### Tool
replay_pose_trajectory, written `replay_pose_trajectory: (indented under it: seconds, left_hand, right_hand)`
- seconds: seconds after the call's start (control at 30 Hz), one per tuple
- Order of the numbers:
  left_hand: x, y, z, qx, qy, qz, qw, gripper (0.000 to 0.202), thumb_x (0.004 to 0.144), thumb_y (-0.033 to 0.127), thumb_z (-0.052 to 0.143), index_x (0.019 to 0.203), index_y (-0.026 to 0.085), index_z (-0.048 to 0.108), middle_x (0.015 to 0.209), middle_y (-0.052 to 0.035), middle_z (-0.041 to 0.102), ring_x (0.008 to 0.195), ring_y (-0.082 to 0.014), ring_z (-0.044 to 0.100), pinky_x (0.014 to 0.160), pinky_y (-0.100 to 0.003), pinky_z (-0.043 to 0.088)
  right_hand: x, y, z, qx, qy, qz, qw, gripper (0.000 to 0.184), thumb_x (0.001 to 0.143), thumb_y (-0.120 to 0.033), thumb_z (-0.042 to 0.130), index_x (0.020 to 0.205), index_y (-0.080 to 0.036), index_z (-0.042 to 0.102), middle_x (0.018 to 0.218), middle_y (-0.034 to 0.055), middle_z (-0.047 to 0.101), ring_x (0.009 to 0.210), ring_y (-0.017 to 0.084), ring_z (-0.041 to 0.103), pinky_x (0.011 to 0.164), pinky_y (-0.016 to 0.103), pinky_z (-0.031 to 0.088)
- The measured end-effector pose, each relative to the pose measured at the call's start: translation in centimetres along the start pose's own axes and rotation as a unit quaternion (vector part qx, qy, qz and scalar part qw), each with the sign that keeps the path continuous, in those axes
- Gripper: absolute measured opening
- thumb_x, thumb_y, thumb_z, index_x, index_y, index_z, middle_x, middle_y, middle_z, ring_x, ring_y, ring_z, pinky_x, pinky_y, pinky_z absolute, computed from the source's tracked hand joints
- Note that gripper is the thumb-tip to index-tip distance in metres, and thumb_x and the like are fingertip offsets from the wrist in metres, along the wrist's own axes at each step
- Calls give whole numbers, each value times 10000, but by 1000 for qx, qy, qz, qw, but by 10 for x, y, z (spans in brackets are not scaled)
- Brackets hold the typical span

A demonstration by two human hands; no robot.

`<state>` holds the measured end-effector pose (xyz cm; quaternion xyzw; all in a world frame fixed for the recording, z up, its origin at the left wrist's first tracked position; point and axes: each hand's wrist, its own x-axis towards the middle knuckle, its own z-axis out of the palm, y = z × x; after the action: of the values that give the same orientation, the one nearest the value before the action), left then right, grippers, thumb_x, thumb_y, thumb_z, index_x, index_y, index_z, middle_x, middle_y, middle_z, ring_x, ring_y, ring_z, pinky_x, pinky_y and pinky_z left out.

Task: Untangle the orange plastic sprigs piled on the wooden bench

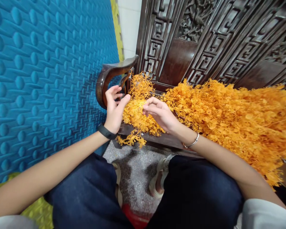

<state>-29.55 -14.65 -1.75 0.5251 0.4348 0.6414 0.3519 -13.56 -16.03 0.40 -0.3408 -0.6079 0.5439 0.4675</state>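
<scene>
A big heap of orange plastic sprigs (240,117) lies along a dark carved wooden bench (143,135). My left hand (114,109), with a black band at the wrist, pinches the left edge of an orange sprig cluster (135,111) near the bench's curved armrest (109,74). From the right, my right hand (160,113), with a thin silver bangle, has its fingers closed on the same cluster. A small orange sprig (131,140) hangs over the bench's front edge below my hands.
A blue padded mat (45,73) with raised dots fills the left side. The carved bench back (205,35) rises behind the heap. My knees in dark trousers (90,187) frame a speckled grey floor (135,171) and a light shoe (158,181).
</scene>
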Motion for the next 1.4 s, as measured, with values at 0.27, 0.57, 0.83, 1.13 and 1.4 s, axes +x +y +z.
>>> replay_pose_trajectory:
  seconds: [0.27,0.57,0.83,1.13,1.4]
  left_hand:
    - [-11,8,-1,98,-255,41,961,273,733,393,656,844,159,569,888,-32,629,895,-178,568,871,-298,404]
    - [-7,7,1,92,-309,-14,947,205,788,331,562,703,151,610,611,26,527,576,-104,447,616,-240,378]
    - [-6,1,14,57,-271,-103,955,176,687,310,625,610,152,617,591,28,553,605,-114,471,652,-265,370]
    - [-6,0,32,-15,-165,-148,975,117,653,217,602,551,161,589,447,62,402,487,-85,328,527,-245,281]
    - [-22,5,21,26,-282,-91,955,157,718,272,596,607,163,613,555,27,526,543,-98,429,542,-236,342]
  right_hand:
    - [2,-2,2,87,49,45,994,230,651,-255,706,802,-214,538,715,-28,575,688,110,531,646,262,414]
    - [7,4,-6,62,111,82,989,344,576,-215,739,856,-197,539,608,-57,528,561,87,459,555,254,340]
    - [21,22,-9,58,248,84,963,316,594,-84,629,791,-217,421,584,-72,448,528,79,420,570,255,339]
    - [54,17,-5,71,351,76,930,288,620,18,498,742,-214,380,579,-76,448,536,69,444,579,228,366]
    - [69,26,-97,16,460,82,884,217,715,-51,527,710,-211,380,602,-61,492,502,57,428,523,202,369]
